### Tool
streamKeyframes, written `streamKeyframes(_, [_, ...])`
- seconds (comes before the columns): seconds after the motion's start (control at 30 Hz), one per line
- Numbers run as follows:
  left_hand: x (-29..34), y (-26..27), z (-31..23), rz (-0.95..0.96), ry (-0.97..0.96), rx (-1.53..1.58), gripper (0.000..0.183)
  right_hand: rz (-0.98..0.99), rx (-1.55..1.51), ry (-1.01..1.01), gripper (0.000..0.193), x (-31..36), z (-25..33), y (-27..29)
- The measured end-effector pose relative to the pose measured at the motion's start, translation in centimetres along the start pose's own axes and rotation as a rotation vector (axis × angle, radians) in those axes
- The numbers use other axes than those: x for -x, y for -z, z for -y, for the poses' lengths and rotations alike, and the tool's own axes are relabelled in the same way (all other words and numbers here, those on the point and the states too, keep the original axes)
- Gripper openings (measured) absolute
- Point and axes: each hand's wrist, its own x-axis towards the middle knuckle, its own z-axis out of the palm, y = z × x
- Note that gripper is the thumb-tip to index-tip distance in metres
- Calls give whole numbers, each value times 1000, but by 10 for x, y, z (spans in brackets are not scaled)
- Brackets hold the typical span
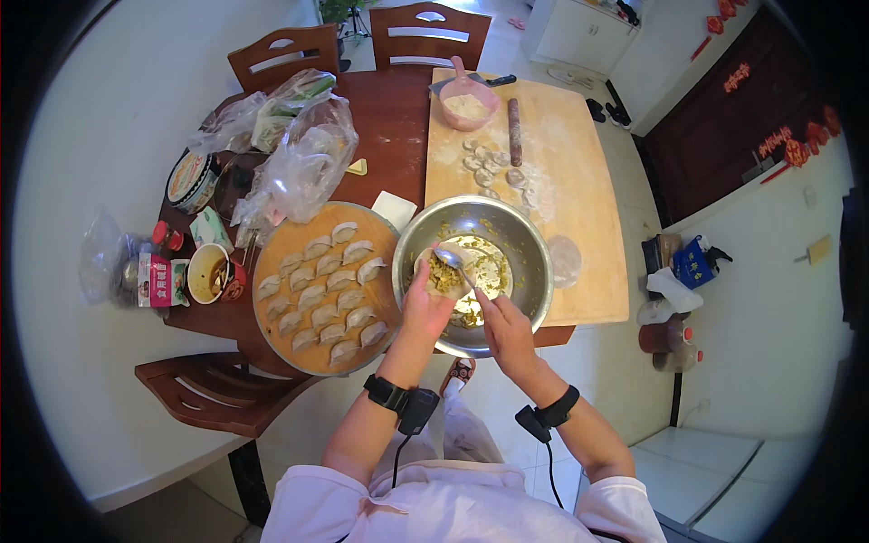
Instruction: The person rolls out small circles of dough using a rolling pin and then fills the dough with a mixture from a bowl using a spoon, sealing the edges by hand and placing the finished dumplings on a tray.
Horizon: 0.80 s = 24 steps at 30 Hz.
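My left hand (pixel 425 309) holds up a round dumpling wrapper (pixel 442 288) with greenish filling heaped on it, over the near left part of a steel mixing bowl (pixel 541 271). In my right hand (pixel 509 333) is a metal spoon (pixel 460 268), its bowl end resting on the filling. More chopped filling clings to the bowl's bottom and walls. To the left, a round wooden board (pixel 272 337) carries rows of folded dumplings (pixel 324 315). On the large pastry board (pixel 588 199), a rolled-out wrapper (pixel 565 261) lies right of the bowl, and several small dough pieces (pixel 485 161) lie beyond it.
A rolling pin (pixel 515 131), a pink flour bowl (pixel 469 109) and a knife (pixel 501 80) lie at the board's far end. Plastic bags (pixel 303 163), a round tin (pixel 192 181) and a cup (pixel 208 273) crowd the table's left. Wooden chairs (pixel 226 394) stand around it.
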Motion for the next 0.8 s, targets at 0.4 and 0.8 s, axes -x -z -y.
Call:
streamKeyframes(0.4, [-6,-1,-16,-156,60,-27,43,14,38,104,56,8,-13,-1])
streamKeyframes(0.8, [35,-5,-53,-53,185,-214,39,87,273,-136,37,37,-28,-15])
